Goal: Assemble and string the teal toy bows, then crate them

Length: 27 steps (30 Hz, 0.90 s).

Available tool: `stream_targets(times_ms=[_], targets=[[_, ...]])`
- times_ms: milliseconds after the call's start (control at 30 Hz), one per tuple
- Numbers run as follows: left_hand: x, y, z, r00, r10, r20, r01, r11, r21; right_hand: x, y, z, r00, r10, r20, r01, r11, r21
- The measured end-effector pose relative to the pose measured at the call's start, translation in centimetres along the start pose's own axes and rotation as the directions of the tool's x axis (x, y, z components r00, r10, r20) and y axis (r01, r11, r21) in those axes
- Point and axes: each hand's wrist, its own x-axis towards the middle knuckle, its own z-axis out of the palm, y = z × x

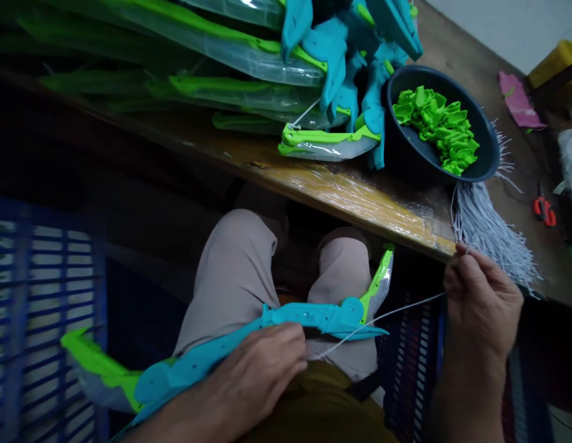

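Observation:
Across my lap lies a turquoise toy bow (304, 315) with bright green, clear-sided limb ends. My left hand (262, 369) is closed round its middle, fingers curled over the turquoise part. A thin white string (406, 306) runs taut from beside my left hand, past the bow's right limb, to my right hand. Out to the right, by the table edge, my right hand (484, 295) pinches that string between thumb and fingers. Just behind it, a bundle of loose white strings (491, 224) hangs over the table's edge.
More toy bows (332, 138) are piled on the wooden table (360, 191). Beside them stands a dark bowl (489, 144) of green plastic pieces (436, 126). Red-handled scissors (544, 211) and a pink cloth (519, 101) lie farther right. A blue crate (23, 307) stands at left.

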Motion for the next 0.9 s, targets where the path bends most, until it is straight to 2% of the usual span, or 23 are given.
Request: stream_targets(times_ms=[67, 133, 167, 267, 333, 367, 467, 567, 667, 733, 900], targets=[[0.2, -1.0, -0.6, 0.995, 0.009, -0.103, 0.009, 0.984, 0.176, -0.6, -0.3, -0.7, 0.985, -0.157, 0.065, 0.169, 0.951, -0.258], [0.5, -2.6, -1.0, 0.983, -0.074, -0.165, 0.118, 0.955, 0.271, -1.0, -0.2, -1.3, 0.955, -0.233, 0.184, 0.291, 0.859, -0.422], [0.6, -3.4, -1.2, 0.977, -0.138, -0.163, 0.18, 0.943, 0.279, -1.1, 0.1, -1.4, 0.94, -0.247, 0.237, 0.332, 0.827, -0.455], [0.9, -5.2, -1.4, 0.952, -0.304, -0.029, 0.301, 0.918, 0.257, -1.0, 1.3, -1.1, 0.901, -0.254, 0.352, 0.408, 0.771, -0.489], [0.7, -5.4, -1.2, 0.938, -0.347, 0.015, 0.331, 0.906, 0.266, -0.8, 2.1, -0.4, 0.864, -0.285, 0.415, 0.477, 0.723, -0.499], [0.4, -5.2, -1.0, 0.938, -0.347, -0.01, 0.335, 0.898, 0.284, -0.7, 2.4, 0.0, 0.843, -0.308, 0.441, 0.517, 0.692, -0.504], [-0.8, -4.3, -0.3, 0.948, -0.258, -0.184, 0.308, 0.886, 0.346, -0.4, 3.0, 1.3, 0.786, -0.368, 0.496, 0.609, 0.599, -0.521], [-1.5, -3.3, 0.1, 0.953, -0.079, -0.291, 0.198, 0.893, 0.404, -0.3, 3.3, 1.9, 0.778, -0.389, 0.494, 0.627, 0.53, -0.571], [-1.4, -2.3, 0.0, 0.937, 0.099, -0.334, 0.076, 0.878, 0.473, -0.3, 3.4, 2.1, 0.766, -0.417, 0.489, 0.642, 0.455, -0.617], [-1.1, -1.8, -0.2, 0.92, 0.172, -0.352, 0.031, 0.864, 0.503, -0.4, 3.4, 2.1, 0.749, -0.441, 0.494, 0.657, 0.406, -0.635], [-0.6, -1.3, -0.1, 0.896, 0.235, -0.376, -0.005, 0.853, 0.521, -0.4, 3.4, 1.9, 0.736, -0.461, 0.495, 0.664, 0.355, -0.658]])
